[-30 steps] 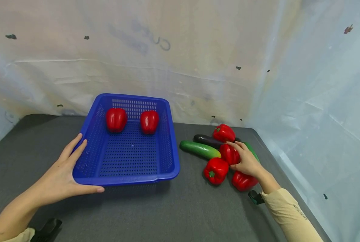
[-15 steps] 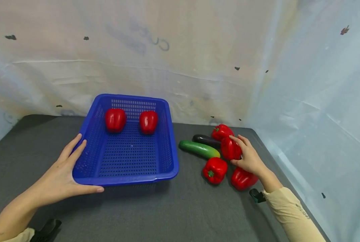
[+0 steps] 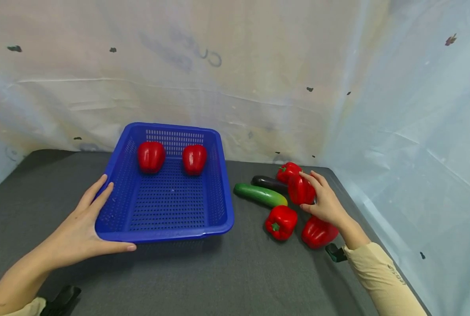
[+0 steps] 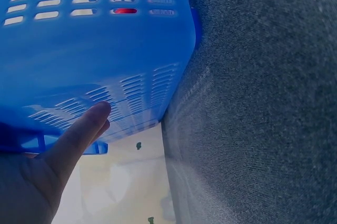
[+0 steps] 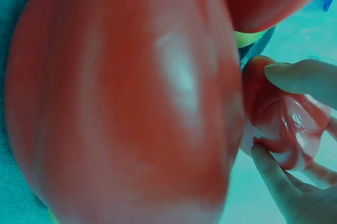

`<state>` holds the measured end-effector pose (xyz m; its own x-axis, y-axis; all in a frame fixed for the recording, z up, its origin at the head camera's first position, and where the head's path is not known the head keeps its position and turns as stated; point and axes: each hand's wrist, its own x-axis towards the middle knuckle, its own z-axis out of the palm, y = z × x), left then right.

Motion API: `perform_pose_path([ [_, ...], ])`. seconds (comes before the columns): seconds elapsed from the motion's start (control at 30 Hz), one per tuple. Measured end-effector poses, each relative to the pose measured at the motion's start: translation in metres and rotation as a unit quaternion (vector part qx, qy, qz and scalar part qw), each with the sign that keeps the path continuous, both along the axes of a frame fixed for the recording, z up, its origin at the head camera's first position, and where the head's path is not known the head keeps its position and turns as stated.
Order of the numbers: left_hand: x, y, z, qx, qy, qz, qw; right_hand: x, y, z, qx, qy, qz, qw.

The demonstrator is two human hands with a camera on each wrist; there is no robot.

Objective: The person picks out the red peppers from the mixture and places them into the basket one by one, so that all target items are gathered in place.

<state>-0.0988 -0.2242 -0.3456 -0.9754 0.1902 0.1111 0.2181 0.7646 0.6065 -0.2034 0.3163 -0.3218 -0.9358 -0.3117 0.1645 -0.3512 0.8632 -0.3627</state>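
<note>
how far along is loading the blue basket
Done: two glossy red bell peppers sit in the blue perforated plastic basket.
In hand: the right hand grips another red bell pepper outside it.
Apparently left: three more red bell peppers, plus a long smooth green vegetable and a long dark one, all outside the basket.

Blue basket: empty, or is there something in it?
Not empty, not full: in the head view, two red peppers show inside the blue basket, toward its far end.
</note>
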Motion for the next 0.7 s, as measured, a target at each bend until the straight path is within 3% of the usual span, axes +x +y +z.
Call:
perform_pose_path([
  [0.7, 0.001, 0.001, 0.001, -0.004, -0.004, 0.002, 1.0, -0.004, -0.02, 0.023, -0.008, 0.026, 0.018, 0.9995],
])
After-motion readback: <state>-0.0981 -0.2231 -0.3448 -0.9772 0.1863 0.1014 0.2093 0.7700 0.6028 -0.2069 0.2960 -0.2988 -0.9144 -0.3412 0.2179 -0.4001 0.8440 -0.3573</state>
